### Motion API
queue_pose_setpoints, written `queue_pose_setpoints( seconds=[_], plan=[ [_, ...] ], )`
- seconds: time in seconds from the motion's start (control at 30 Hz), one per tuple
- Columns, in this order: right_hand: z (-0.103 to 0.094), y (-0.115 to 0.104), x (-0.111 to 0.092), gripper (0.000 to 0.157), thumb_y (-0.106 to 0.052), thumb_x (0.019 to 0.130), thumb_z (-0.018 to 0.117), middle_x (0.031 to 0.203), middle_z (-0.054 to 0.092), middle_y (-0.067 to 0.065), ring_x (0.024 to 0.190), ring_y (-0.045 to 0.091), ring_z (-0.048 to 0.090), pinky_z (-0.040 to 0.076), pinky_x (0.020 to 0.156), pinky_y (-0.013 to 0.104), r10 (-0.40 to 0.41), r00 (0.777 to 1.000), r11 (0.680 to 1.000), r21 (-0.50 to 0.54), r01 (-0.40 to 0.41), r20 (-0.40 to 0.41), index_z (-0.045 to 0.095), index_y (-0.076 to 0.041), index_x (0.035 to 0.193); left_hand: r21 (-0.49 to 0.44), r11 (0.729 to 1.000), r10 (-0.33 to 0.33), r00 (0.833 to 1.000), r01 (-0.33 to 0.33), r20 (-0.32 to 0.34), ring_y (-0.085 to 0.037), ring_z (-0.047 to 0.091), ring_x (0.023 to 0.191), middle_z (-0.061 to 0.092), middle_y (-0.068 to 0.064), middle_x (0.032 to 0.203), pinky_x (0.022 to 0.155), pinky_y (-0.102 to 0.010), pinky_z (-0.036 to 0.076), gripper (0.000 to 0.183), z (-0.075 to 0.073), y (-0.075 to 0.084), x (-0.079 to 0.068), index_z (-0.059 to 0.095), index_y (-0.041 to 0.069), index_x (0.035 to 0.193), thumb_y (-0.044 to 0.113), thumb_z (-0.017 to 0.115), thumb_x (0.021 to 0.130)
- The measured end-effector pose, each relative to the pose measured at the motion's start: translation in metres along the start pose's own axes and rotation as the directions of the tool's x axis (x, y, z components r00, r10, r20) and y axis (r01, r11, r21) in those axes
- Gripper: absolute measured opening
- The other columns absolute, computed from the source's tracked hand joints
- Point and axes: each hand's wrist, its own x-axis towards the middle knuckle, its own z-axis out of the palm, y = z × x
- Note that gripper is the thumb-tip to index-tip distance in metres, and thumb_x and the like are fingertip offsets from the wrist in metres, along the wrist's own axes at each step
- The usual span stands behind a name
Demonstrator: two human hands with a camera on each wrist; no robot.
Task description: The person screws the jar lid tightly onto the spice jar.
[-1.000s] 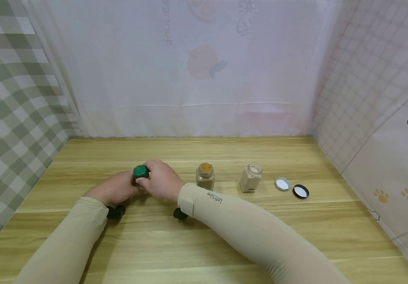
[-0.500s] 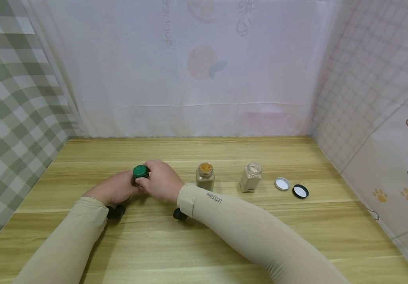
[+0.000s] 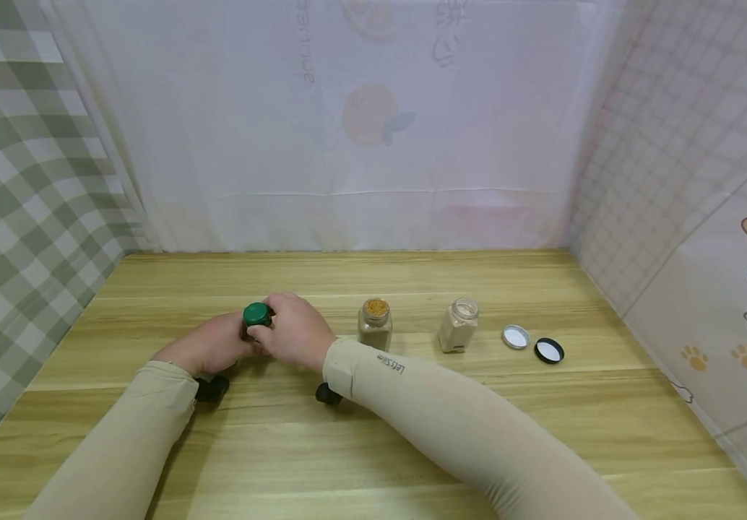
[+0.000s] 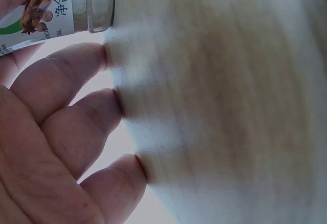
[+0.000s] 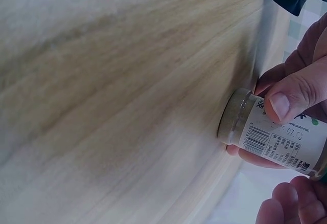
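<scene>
A spice jar with a green cap (image 3: 257, 314) stands upright on the table at the left of the head view. My left hand (image 3: 220, 343) grips its body; the thumb (image 5: 299, 91) lies across the printed label (image 5: 278, 138) in the right wrist view. Curled fingers (image 4: 84, 119) of that hand meet the tabletop below the jar (image 4: 94, 4) in the left wrist view. My right hand (image 3: 298, 332) holds the cap from the right, its thumb in front and fingers behind. Brownish powder shows near the jar's base (image 5: 234, 116).
An uncapped square jar with orange-brown powder (image 3: 376, 323) stands right of my hands. Farther right is an uncapped jar of pale powder (image 3: 459, 326). A silver lid (image 3: 516, 336) and a black lid (image 3: 550, 351) lie beside it on the wooden table (image 3: 282, 455). Cloth walls enclose the table.
</scene>
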Motion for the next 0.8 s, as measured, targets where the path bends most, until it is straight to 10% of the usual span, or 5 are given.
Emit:
queue_pose_setpoints(
  seconds=[0.57, 0.8],
  plan=[
    [0.0007, 0.0008, -0.0010, 0.023, -0.040, 0.087, 0.061, 0.100, 0.060, -0.008, 0.088, 0.005, 0.054, 0.045, 0.076, 0.019, -0.007, 1.000, 1.000, -0.014, 0.007, -0.008, 0.060, -0.021, 0.100, 0.019, 1.000, 0.007, 1.000, -0.006, -0.009, -0.021, 0.054, 0.110, 0.058, -0.002, 0.123, 0.093, -0.045, 0.042, 0.058, 0.0011, 0.0005, 0.0002, 0.051, 0.025, 0.127, 0.059, 0.058, 0.081],
    [-0.0053, -0.0062, -0.0069, 0.056, -0.042, 0.087, 0.061, 0.130, 0.053, 0.002, 0.120, 0.014, 0.050, 0.044, 0.095, 0.026, 0.000, 1.000, 0.995, -0.099, 0.000, -0.001, 0.048, -0.011, 0.133, 0.030, 0.999, 0.022, 1.000, -0.022, 0.002, -0.027, 0.051, 0.118, 0.056, -0.004, 0.128, 0.095, -0.050, 0.040, 0.064, 0.0010, -0.0035, 0.0009, 0.049, 0.023, 0.131, 0.062, 0.056, 0.081]
  ],
)
